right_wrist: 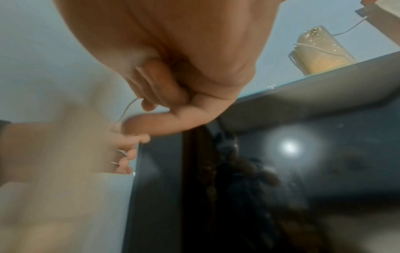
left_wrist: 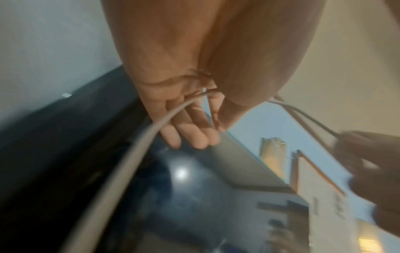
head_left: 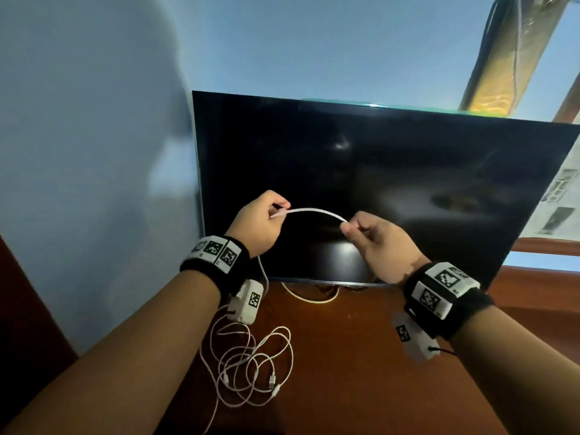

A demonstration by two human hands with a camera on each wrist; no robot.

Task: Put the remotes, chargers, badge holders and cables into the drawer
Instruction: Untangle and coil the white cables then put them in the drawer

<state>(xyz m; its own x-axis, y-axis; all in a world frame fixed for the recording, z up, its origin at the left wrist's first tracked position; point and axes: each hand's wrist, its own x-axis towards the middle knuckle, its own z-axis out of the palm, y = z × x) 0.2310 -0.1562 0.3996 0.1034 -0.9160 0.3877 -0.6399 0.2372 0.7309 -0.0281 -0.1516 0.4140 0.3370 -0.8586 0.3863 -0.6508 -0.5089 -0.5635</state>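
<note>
A pale blue wall (head_left: 94, 136) rose behind a reddish-brown wooden bench (head_left: 361, 356), and a shadow fell across the wall's left part. On the bench stood a dark, switched-off screen (head_left: 376, 183), its glass reflecting a round light. A yellowish hanging object (head_left: 508, 54) showed at the upper right, with printed paper (head_left: 558, 196) beside the screen's right edge.
</note>
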